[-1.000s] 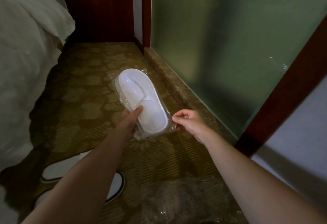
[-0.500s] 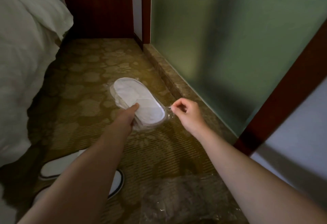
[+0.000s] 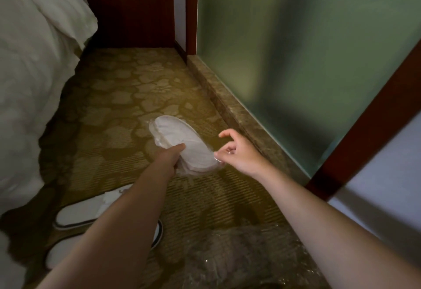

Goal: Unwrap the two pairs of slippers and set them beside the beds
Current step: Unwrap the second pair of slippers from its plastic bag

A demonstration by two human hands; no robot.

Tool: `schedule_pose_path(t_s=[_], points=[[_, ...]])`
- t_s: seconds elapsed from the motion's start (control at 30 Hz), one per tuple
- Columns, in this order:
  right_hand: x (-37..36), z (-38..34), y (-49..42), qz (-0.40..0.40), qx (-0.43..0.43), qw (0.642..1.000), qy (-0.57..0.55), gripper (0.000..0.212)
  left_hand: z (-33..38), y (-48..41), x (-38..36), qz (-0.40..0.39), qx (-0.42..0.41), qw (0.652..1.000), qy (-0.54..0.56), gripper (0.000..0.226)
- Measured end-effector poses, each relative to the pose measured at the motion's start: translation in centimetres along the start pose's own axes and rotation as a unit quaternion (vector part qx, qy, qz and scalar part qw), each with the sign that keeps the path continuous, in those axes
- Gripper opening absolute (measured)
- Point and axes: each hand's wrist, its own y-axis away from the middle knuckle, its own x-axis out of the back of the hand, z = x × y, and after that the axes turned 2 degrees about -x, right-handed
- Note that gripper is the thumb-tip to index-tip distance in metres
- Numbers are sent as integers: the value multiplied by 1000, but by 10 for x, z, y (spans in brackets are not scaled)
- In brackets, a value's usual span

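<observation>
A white pair of slippers in clear plastic wrap (image 3: 182, 142) hangs low over the carpet, sole side up. My left hand (image 3: 169, 157) grips its near end, thumb on top. My right hand (image 3: 237, 152) pinches the wrap's right edge between thumb and fingers, the other fingers spread. An unwrapped pair of white slippers (image 3: 91, 213) lies on the carpet beside the bed (image 3: 29, 83), partly hidden under my left forearm.
An empty clear plastic wrapper (image 3: 239, 256) lies on the patterned carpet at the bottom. A stone ledge (image 3: 227, 106) runs below a frosted green glass wall (image 3: 296, 49) on the right. Dark wood panelling (image 3: 127, 6) closes the far end.
The wrapped pair has dropped lower and tilted flatter, its sole now facing up. My right hand has shifted from the wrap's end to pinching its right edge, fingers spreading.
</observation>
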Motion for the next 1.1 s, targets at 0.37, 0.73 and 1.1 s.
schedule_pose_path(t_s=[0.37, 0.73, 1.1], points=[[-11, 4, -4, 10, 52, 975, 216, 11, -9, -4, -6, 0, -37, 997, -73, 62], [-14, -4, 5, 90, 269, 911, 298, 7, 5, -13, 9, 7, 22, 999, 23, 61], [0, 21, 5, 95, 153, 959, 218, 13, 7, -14, 27, 27, 31, 996, 75, 59]])
